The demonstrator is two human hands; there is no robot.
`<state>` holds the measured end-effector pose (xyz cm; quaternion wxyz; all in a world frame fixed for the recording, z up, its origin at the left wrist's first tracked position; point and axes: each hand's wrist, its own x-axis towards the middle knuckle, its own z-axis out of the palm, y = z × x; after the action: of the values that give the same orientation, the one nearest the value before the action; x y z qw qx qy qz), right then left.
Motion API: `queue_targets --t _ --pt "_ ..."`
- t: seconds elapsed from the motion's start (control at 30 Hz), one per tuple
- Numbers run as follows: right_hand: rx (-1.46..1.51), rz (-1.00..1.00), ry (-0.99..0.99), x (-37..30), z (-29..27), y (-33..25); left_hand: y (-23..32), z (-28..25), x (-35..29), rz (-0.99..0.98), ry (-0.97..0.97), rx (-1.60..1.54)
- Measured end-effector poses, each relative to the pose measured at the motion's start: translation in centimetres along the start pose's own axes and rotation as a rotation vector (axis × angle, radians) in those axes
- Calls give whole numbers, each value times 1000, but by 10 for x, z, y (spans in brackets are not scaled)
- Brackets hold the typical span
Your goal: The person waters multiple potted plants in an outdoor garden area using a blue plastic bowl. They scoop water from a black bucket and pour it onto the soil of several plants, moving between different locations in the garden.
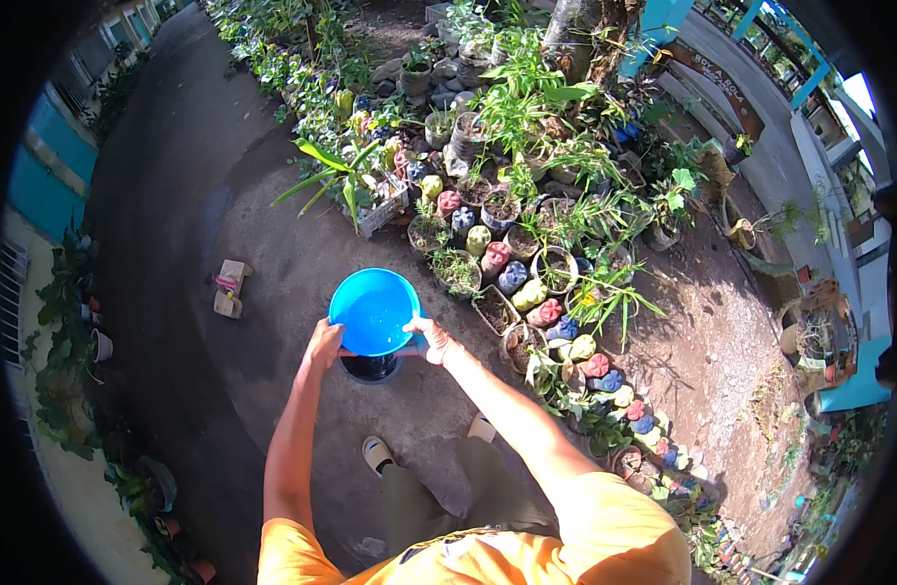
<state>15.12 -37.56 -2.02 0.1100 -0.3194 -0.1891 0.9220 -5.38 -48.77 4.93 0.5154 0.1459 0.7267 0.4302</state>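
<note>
Between my two hands is a round, bright blue plastic basin (375, 310), its opening facing up toward me. My left hand (326, 343) grips its left side near the rim. On the opposite side my right hand (431, 341) is closed on the edge, thumb at the rim. Pale specks show inside, but whether it holds water I cannot tell. Directly below, and partly hidden by the basin, a dark round container (372, 370) stands on the pavement. How far apart the two are is not clear.
To the right runs a garden bed edged with painted bottle bottoms (512, 278) and potted plants (455, 272). A long-leaved plant (346, 174) leans out over the path. A small wooden stool-like piece (231, 288) lies to the left. My feet (377, 454) are close below.
</note>
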Motion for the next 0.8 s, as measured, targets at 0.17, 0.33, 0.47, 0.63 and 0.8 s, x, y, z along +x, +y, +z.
queue_targets --t 0.17,0.33,0.47,0.63,0.8 --pt "-154 -213 189 -107 31 -67 77 80 -27 90 -166 90" --pt "-6 -412 321 -204 17 -96 131 173 -37 94 -356 196" --pt "125 -500 421 -281 -13 -114 152 260 -63 175 -543 312" --pt "215 -794 467 -389 -55 -103 160 372 -130 229 -845 405" --pt "166 -907 620 -498 -115 -79 144 481 -204 209 -1069 360"
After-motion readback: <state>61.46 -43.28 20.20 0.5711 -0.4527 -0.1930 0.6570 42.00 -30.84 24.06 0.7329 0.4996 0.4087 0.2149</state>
